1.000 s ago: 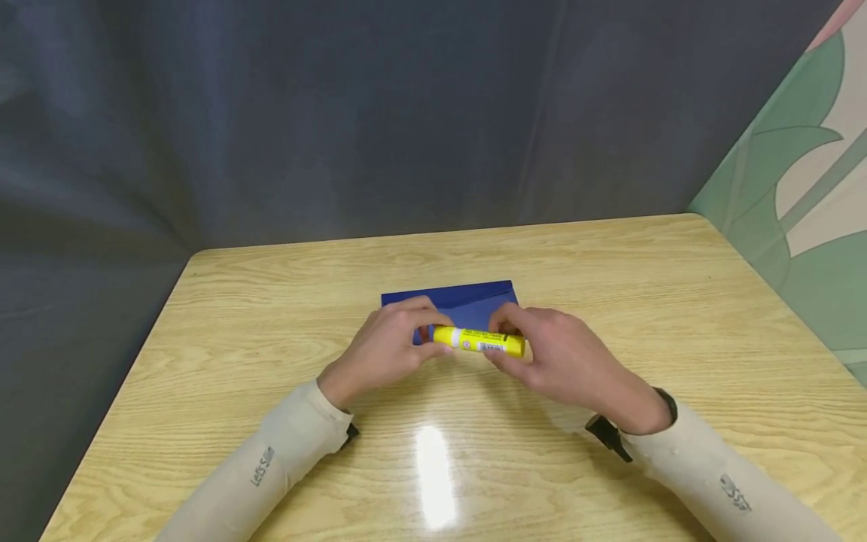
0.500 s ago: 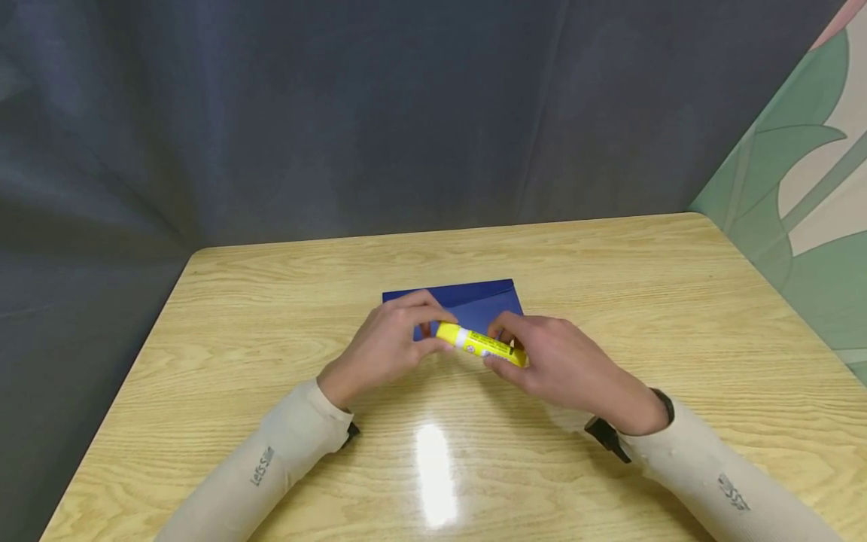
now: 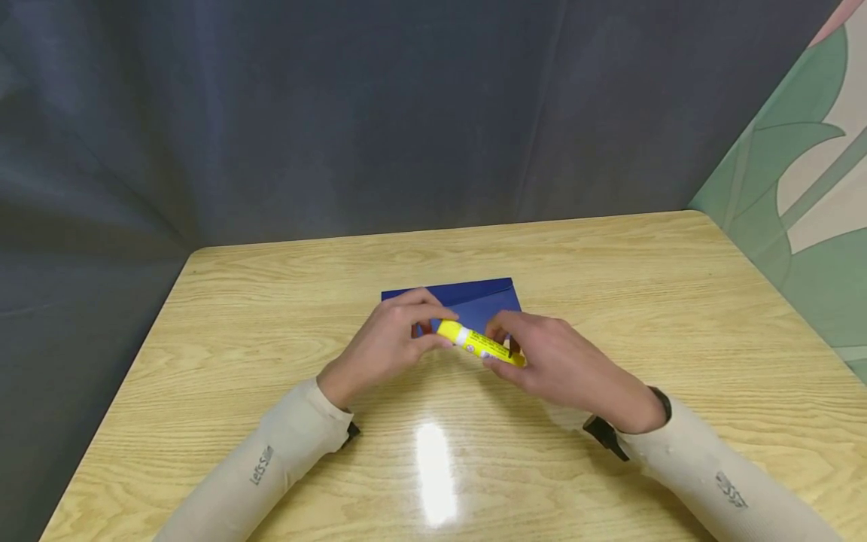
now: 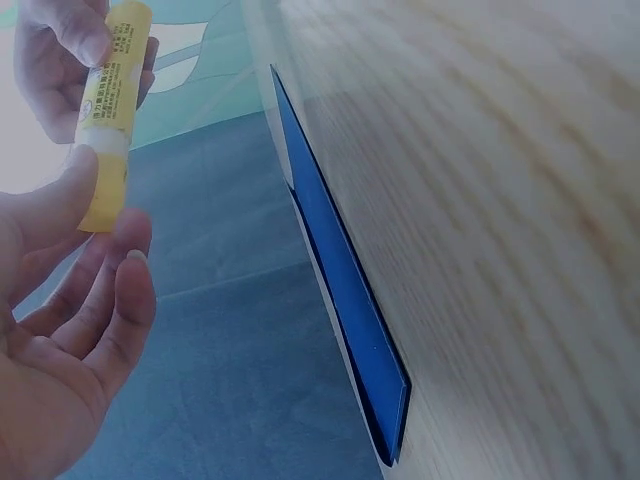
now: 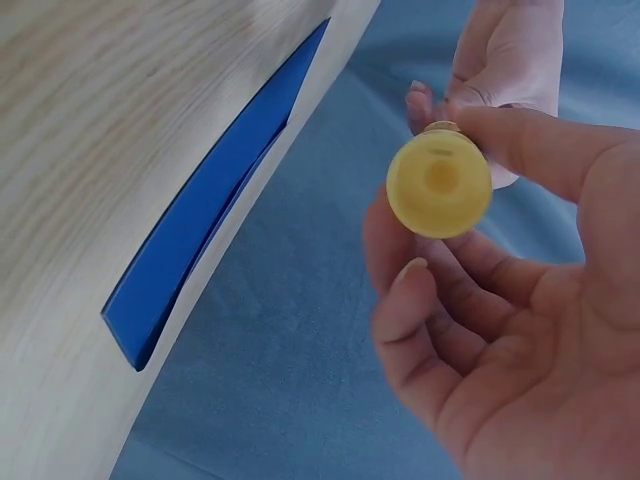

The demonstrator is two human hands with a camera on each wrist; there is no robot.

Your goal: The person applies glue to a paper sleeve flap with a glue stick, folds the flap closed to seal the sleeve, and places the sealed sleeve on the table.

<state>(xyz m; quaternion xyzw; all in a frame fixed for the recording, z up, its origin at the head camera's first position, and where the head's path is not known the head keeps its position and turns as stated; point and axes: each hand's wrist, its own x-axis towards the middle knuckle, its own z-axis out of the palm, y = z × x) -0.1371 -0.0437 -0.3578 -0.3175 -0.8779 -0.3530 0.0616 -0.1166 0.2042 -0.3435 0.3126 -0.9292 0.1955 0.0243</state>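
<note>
A yellow glue stick with a white band is held in the air between both hands, its right end lower than its left. My left hand pinches the capped end between thumb and fingers. The right hand grips the other end of the barrel, and the round yellow base of the glue stick faces the right wrist view. Behind the hands, a blue envelope lies on the table with its flap side up; the hands cover part of its near side.
The wooden table reaches past both forearms. A dark curtain hangs behind its far edge. At the right is a wall with a green leaf pattern.
The glue stick has gone from nearly level to tilted, its right end dipping. Both hands have stayed almost in place, still holding it; the envelope lies as before.
</note>
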